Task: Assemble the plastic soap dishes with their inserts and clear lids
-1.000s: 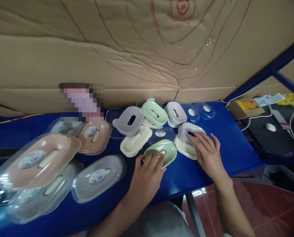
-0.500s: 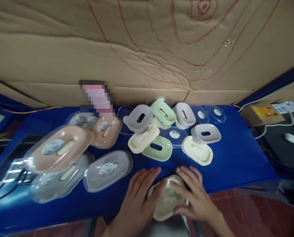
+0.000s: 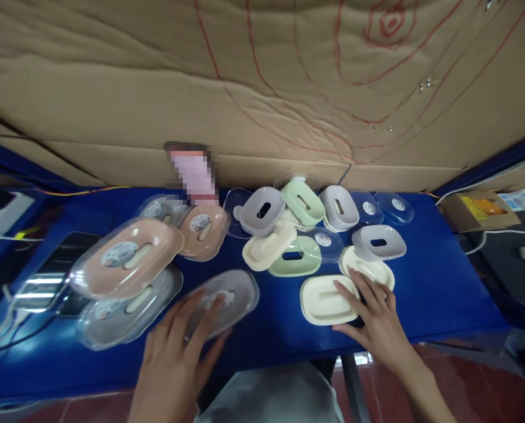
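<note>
My left hand (image 3: 183, 335) is over a grey plastic box with a clear lid (image 3: 238, 294), its fingers spread and the index fingertip at the round label. The thumb lies along the box's near edge, and the hand covers its left end. My right hand (image 3: 372, 308) spans the right end of a cream oval tray (image 3: 317, 299) lying on the table, thumb at the near rim and index finger on top. Just behind that hand lies another cream tray (image 3: 377, 273), partly hidden by the fingers. A grey slotted cover (image 3: 392, 249) rests against its far side.
Peach lidded boxes (image 3: 157, 249) and a grey lidded box (image 3: 113, 329) pile up at left. Behind are green slotted covers (image 3: 310, 214), grey covers (image 3: 253, 220) and clear lids (image 3: 399, 208). A phone (image 3: 194, 173) leans on the cardboard wall (image 3: 262, 106). A carton (image 3: 478, 211) stands at right.
The cream tray has gone from between both hands at the table's near edge to flat on the table under my right hand. My left hand has moved left onto the grey box.
</note>
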Tool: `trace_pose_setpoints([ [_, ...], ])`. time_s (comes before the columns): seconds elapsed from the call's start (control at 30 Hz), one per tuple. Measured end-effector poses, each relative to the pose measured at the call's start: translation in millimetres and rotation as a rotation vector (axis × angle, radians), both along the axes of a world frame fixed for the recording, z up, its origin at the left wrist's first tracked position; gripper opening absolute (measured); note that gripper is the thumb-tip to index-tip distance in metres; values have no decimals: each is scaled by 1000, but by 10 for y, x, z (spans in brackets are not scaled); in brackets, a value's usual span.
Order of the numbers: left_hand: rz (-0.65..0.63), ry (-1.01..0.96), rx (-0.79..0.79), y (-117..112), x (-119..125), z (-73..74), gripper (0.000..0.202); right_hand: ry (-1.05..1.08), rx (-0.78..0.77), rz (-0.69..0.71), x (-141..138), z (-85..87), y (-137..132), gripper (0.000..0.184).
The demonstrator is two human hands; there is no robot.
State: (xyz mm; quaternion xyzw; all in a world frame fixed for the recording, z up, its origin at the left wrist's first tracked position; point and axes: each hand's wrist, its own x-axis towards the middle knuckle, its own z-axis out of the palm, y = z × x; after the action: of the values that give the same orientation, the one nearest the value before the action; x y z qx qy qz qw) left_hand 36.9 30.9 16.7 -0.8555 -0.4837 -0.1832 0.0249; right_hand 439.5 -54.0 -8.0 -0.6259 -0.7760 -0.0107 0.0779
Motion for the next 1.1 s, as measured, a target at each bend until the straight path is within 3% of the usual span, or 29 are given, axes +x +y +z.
trace_pose_setpoints([
  [0.13,-108,-173,-12,-49,261,-129,55,85,98,97,29,-47,-92,55],
  [0.3,-93,-274,-19,-115,610,-225,53,124,79,115,-166,27,-30,51],
  [0.4,-76,-244,-3,-117,673,-248,59,124,36,229,-345,55,-1,53],
  [0.57,1,-255,60,-228,628,-261,67,166,156,291,-474,-17,-51,37],
  [0.67,-157,-294,108,-447,679,-316,56,238,211,239,-461,-16,-71,32],
  [0.73,-315,-269,39,-570,773,-365,42,256,220,196,-444,9,-64,29],
  [0.8,-392,-178,-25,-610,887,-387,34,231,186,186,-413,33,-46,24],
  [0.87,-400,-81,-57,-571,992,-354,38,157,192,140,-350,37,-33,28],
  [1.0,-406,-12,-44,-422,1103,-97,35,20,274,-193,-127,21,-105,34],
  [1.1,-500,-63,20,-273,1080,185,35,97,201,-166,27,112,-255,23],
])
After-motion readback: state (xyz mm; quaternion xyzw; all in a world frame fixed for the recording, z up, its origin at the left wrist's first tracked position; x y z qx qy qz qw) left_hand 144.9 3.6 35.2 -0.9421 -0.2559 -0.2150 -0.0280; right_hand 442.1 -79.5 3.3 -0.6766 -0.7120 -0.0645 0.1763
